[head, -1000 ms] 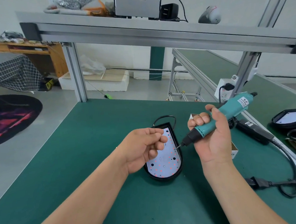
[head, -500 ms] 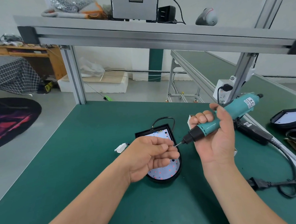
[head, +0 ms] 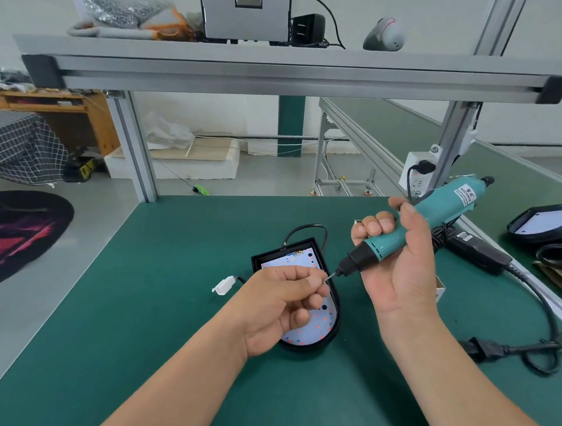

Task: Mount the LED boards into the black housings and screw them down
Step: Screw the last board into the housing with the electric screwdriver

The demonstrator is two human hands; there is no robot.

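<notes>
the left hand (head: 279,306) was held curled above the housing (head: 334,339), its thumb and forefinger pinched on the tip of the bit (head: 332,274); whether a screw was caught between them could not be told, being too small. the right hand (head: 405,271) was clenched round the screwdriver (head: 388,240), held in the air just right of the housing and tilted so that the bit pointed down and left over the housing's right edge.

the housing was lying flat on the mat (head: 140,303), rounded end toward the person, and the board (head: 314,326) was seated inside it, partly hidden by the left hand. a cable (head: 307,227) was looped behind the housing, and a connector (head: 224,286) was lying just left of it. to the right of the housing, beyond the right hand, an adapter (head: 472,250) and its cord (head: 544,345) were laid out. well to the right of the housing, a second housing (head: 543,226) was seen at the picture's edge.
</notes>
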